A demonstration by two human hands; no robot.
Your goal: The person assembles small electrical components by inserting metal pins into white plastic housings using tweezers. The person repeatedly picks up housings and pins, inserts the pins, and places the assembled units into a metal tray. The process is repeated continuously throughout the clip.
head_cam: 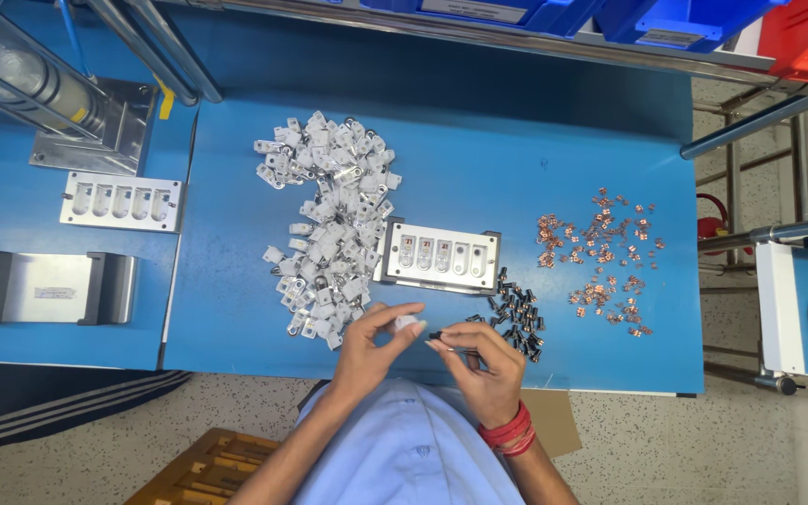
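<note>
My left hand [371, 346] pinches a small white-and-metal part [407, 323] near the front edge of the blue table [516, 150]. My right hand [483, 360], with red bands on the wrist, holds a small black piece [436, 335] against that part. Just beyond my hands stands a metal fixture [439, 254] with several slots, three of them filled. A heap of white-and-metal parts [329, 224] lies to its left. Small black pieces [516, 313] lie to the right of my hands, and copper clips [600, 257] are scattered farther right.
On a second blue table at the left lie another slotted metal plate [122, 201], a metal block with black ends [44, 288] and a press-like machine [58, 93]. Blue and red bins [685, 23] line the back. A metal frame [769, 234] stands at the right.
</note>
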